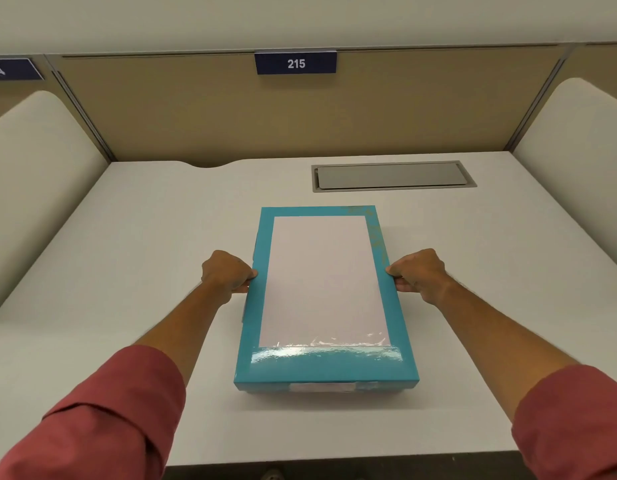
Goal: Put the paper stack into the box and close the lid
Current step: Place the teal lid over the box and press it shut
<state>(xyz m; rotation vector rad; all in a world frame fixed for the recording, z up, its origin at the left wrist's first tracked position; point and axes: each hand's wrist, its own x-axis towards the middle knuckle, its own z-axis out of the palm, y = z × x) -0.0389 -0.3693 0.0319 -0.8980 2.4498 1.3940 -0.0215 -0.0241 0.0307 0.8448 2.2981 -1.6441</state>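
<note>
A flat teal box lies in the middle of the white desk with its teal lid (pixel 326 363) on top. A clear window in the lid shows white paper (pixel 322 278) underneath. My left hand (pixel 227 273) grips the lid's left long edge, thumb on top and fingers curled under the rim. On the opposite long edge, my right hand (pixel 416 273) holds the lid the same way. The box's lower part is mostly hidden by the lid; only a strip with a white label (pixel 322 387) shows at the near end.
The white desk (pixel 144 271) is walled by a tan back panel with a "215" sign (pixel 296 63) and cream side dividers (pixel 33 174). A grey cable hatch (pixel 391 176) sits flush at the back right. The desk's near edge runs just below the box.
</note>
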